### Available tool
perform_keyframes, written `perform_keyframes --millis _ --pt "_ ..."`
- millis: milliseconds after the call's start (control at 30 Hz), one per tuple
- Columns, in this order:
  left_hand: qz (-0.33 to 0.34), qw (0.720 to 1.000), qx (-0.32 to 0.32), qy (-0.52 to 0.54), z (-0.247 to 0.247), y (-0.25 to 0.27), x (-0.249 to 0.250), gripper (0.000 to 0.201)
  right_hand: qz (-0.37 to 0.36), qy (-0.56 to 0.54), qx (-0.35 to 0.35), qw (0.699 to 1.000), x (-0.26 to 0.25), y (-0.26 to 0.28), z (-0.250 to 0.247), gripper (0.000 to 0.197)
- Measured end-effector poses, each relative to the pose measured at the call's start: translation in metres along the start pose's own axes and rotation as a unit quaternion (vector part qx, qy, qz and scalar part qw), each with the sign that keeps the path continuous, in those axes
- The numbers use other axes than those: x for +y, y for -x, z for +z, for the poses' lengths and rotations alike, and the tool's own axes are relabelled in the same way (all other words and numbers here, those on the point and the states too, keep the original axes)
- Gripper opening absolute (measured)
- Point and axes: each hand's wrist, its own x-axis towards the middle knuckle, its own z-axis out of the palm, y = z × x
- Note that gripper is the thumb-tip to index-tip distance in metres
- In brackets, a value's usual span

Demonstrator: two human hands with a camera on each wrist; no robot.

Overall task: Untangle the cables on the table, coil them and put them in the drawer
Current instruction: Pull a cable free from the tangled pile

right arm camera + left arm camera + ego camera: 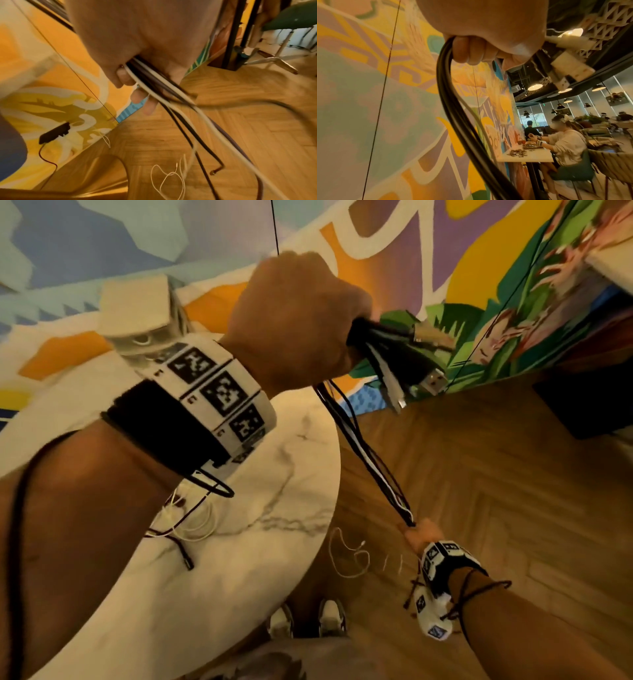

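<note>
My left hand [298,316] is raised high and grips the plug ends [404,361] of a bundle of black and white cables [363,446]. The bundle runs taut down to my right hand [419,534], which grips it low above the floor. In the left wrist view black cables [452,108] hang from my curled fingers [471,54]. The right wrist view shows black and white cables [164,86] passing through my fist, their loose tails hanging blurred toward the floor. More thin white and dark cables [185,518] lie tangled on the marble table [267,542]. No drawer is in view.
A thin white cable [349,556] lies on the wooden floor [479,491] beside the table. A painted wall [445,268] stands close ahead. My shoes [308,621] show below the table edge. A person [565,142] sits at a farther table in the left wrist view.
</note>
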Motion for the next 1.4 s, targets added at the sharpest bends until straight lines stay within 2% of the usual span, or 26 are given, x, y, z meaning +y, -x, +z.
perform_keyframes --millis 67,133,233,333,467,567,700,800,900,967,1067,1100,1133,1167,1200,1233,1267,1300,1333,1400 --pt "-0.005 1.000 0.008 -0.003 -0.003 -0.005 -0.003 0.047 0.009 0.001 -0.005 1.000 0.009 -0.004 0.000 0.048" --pt "-0.003 1.000 0.017 -0.001 -0.002 -0.006 -0.003 0.051 0.022 -0.011 -0.005 1.000 0.012 -0.006 0.000 0.054" --pt "-0.009 1.000 0.017 0.006 0.004 -0.006 0.005 0.041 0.025 -0.024 0.006 0.999 0.011 -0.010 -0.004 0.050" --pt "-0.012 1.000 -0.002 0.000 0.008 -0.007 0.006 0.036 0.019 0.032 0.038 0.999 0.012 -0.013 -0.011 0.046" --pt "-0.005 0.999 0.049 0.004 0.004 -0.009 0.002 0.035 0.023 0.056 0.030 0.998 0.017 -0.022 -0.018 0.043" --pt "0.009 0.998 0.063 0.007 0.006 -0.009 0.005 0.032 0.003 0.092 0.038 0.995 0.015 -0.026 -0.023 0.041" --pt "0.024 0.994 0.088 0.062 0.018 -0.009 0.010 0.032 -0.014 0.126 0.010 0.992 0.011 -0.030 -0.027 0.036" --pt "0.038 0.981 0.113 0.152 0.029 -0.007 0.017 0.031 -0.027 0.146 -0.024 0.989 0.015 -0.034 -0.023 0.034" --pt "0.022 0.963 0.103 0.246 0.045 -0.006 0.033 0.033 -0.044 0.161 -0.061 0.984 0.016 -0.038 -0.018 0.032" --pt "-0.028 0.939 0.086 0.332 0.062 -0.003 0.047 0.032 -0.062 0.145 -0.042 0.987 0.001 -0.029 -0.026 0.031" --pt "-0.117 0.895 0.062 0.427 0.094 0.009 0.067 0.026 -0.184 0.071 0.029 0.980 -0.045 -0.001 -0.053 0.020" --pt "-0.158 0.880 0.031 0.448 0.104 0.014 0.070 0.025 -0.246 -0.016 0.024 0.969 -0.064 0.020 -0.066 0.020" --pt "-0.214 0.857 -0.015 0.469 0.115 0.019 0.071 0.029 -0.309 -0.116 0.002 0.944 -0.079 0.038 -0.074 0.023" --pt "-0.272 0.827 -0.060 0.489 0.123 0.024 0.071 0.034 -0.364 -0.209 -0.043 0.907 -0.091 0.060 -0.084 0.030" --pt "-0.324 0.791 -0.096 0.510 0.131 0.028 0.072 0.032 -0.404 -0.314 -0.110 0.852 -0.102 0.084 -0.095 0.036" --pt "-0.350 0.769 -0.116 0.523 0.136 0.033 0.072 0.027 -0.412 -0.405 -0.178 0.797 -0.108 0.101 -0.103 0.039" --pt "-0.354 0.761 -0.122 0.529 0.141 0.040 0.071 0.019 -0.401 -0.472 -0.239 0.748 -0.115 0.118 -0.110 0.040" --pt "-0.335 0.765 -0.128 0.536 0.140 0.045 0.070 0.012 -0.399 -0.489 -0.272 0.727 -0.121 0.127 -0.112 0.038" --pt "-0.314 0.767 -0.137 0.543 0.139 0.049 0.072 0.014 -0.402 -0.472 -0.269 0.737 -0.127 0.136 -0.112 0.036" --pt "-0.309 0.757 -0.189 0.544 0.132 0.056 0.076 0.034 -0.418 -0.387 -0.195 0.799 -0.137 0.140 -0.103 0.033"
